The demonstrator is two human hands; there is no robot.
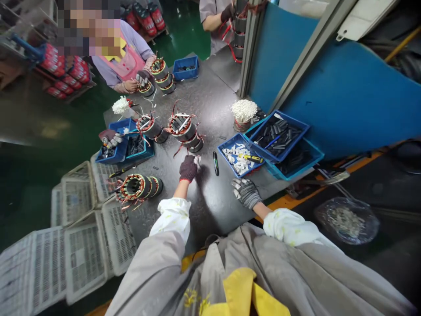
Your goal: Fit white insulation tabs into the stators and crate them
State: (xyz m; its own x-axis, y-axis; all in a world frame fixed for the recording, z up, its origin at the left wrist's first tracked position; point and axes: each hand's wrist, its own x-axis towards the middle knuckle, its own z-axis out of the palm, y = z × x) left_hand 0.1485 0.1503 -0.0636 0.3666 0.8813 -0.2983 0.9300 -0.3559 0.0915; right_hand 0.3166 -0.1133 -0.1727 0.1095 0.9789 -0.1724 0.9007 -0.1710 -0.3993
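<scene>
My left hand (188, 168), in a dark red glove, is closed around a small white piece (198, 160) on the dark table (210, 202), just below a stack of copper-wound stators (184, 129). My right hand (245, 192), in a grey glove, rests on the table near its front edge with fingers loosely spread and holds nothing. It lies just below a blue tray of white pieces (239, 154). A black pen (215, 163) lies between the two hands.
Another stator (136, 186) lies at the left edge, one more (149, 126) by blue bins (126, 145). Blue trays of black parts (279, 134) and a cup of white ties (244, 113) stand right. A person across the table handles stators (161, 74). White crates (82, 237) sit lower left.
</scene>
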